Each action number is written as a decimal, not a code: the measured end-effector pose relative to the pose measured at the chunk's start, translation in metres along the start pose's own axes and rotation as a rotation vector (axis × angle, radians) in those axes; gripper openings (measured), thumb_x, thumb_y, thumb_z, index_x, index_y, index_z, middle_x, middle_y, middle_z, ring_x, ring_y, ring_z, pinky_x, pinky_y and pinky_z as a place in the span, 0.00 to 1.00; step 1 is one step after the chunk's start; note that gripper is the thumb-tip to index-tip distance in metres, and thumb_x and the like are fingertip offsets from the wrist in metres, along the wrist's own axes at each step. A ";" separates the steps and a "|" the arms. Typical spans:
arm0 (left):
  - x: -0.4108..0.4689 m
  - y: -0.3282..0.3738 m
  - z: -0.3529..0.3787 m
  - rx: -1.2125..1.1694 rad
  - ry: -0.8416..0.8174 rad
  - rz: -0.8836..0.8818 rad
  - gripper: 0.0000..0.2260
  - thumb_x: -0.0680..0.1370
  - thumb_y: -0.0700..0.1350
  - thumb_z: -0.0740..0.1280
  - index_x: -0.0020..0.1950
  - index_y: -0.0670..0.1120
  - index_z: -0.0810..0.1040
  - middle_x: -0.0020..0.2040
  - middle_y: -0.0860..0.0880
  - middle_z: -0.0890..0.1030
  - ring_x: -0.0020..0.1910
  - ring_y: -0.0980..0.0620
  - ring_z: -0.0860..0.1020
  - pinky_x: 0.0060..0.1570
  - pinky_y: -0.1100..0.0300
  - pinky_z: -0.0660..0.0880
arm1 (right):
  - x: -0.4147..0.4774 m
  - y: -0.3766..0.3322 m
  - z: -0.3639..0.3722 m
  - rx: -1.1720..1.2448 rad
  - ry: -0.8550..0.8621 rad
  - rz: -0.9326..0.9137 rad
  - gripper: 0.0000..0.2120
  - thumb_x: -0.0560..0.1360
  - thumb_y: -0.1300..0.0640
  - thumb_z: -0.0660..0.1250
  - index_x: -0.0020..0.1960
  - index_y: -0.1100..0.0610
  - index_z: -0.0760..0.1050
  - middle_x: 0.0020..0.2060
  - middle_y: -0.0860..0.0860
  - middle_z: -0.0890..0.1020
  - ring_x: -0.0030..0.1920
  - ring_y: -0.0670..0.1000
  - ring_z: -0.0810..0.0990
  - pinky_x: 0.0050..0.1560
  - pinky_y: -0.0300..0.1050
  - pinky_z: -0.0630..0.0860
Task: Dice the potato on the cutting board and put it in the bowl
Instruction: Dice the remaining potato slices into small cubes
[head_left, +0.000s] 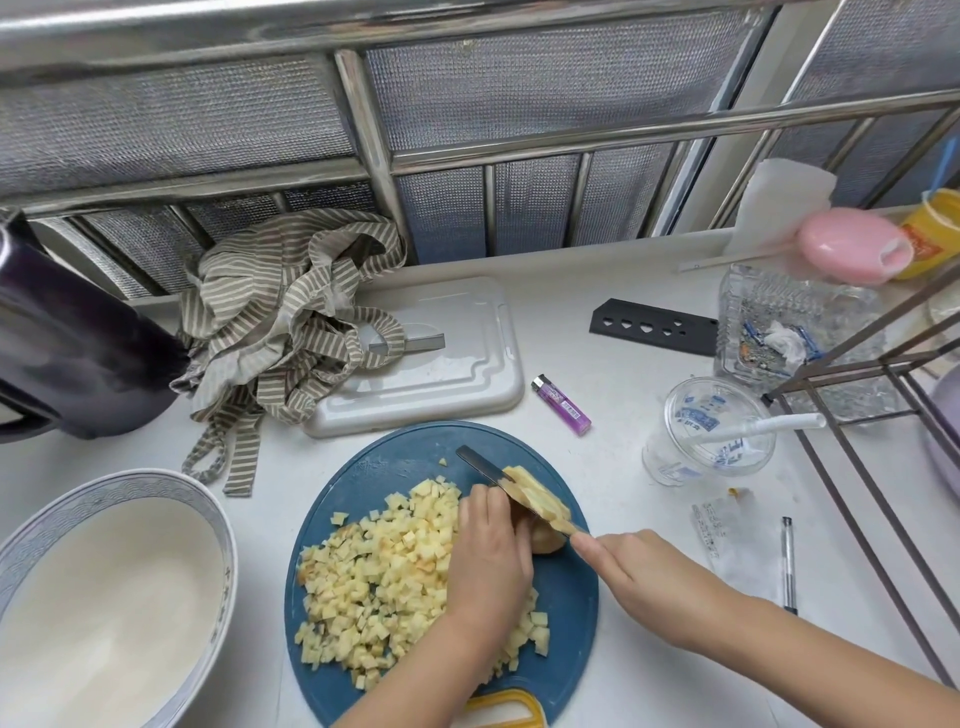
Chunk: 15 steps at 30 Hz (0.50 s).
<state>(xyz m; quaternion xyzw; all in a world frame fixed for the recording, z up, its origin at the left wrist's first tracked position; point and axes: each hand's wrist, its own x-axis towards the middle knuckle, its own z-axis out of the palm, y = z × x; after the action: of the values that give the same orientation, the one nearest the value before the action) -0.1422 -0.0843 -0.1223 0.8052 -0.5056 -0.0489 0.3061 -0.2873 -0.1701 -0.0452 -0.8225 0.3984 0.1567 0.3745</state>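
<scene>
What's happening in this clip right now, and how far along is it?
A person is dicing a potato on a round blue cutting board. The left hand steadies the remaining chunk of potato while the right hand grips a knife, its blade laid into that chunk. A large pile of diced pieces already covers the left half of the board. The bowl sits to the left of the board, and no potato shows in it yet.
</scene>
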 end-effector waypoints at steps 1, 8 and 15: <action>0.000 -0.001 0.000 0.010 0.005 0.008 0.02 0.75 0.46 0.55 0.46 0.49 0.62 0.42 0.49 0.69 0.41 0.54 0.65 0.46 0.57 0.66 | 0.001 0.001 0.000 0.001 0.000 -0.010 0.28 0.77 0.34 0.41 0.35 0.56 0.61 0.30 0.50 0.67 0.32 0.49 0.64 0.37 0.45 0.63; 0.001 -0.001 0.001 0.033 0.010 0.024 0.03 0.74 0.46 0.55 0.46 0.50 0.62 0.42 0.49 0.70 0.40 0.53 0.64 0.46 0.57 0.66 | 0.010 0.005 0.006 -0.003 0.029 -0.041 0.30 0.76 0.34 0.40 0.36 0.57 0.65 0.31 0.50 0.69 0.33 0.49 0.66 0.40 0.46 0.67; 0.002 0.001 0.000 0.027 0.025 0.031 0.02 0.75 0.45 0.56 0.47 0.50 0.63 0.42 0.50 0.69 0.41 0.55 0.63 0.47 0.58 0.66 | 0.021 0.005 0.005 0.016 0.013 -0.036 0.27 0.81 0.39 0.44 0.37 0.58 0.64 0.33 0.53 0.70 0.35 0.52 0.68 0.42 0.47 0.67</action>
<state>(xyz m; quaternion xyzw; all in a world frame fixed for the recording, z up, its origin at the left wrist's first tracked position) -0.1422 -0.0858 -0.1215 0.8018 -0.5147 -0.0273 0.3023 -0.2779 -0.1795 -0.0623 -0.8274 0.3873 0.1417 0.3813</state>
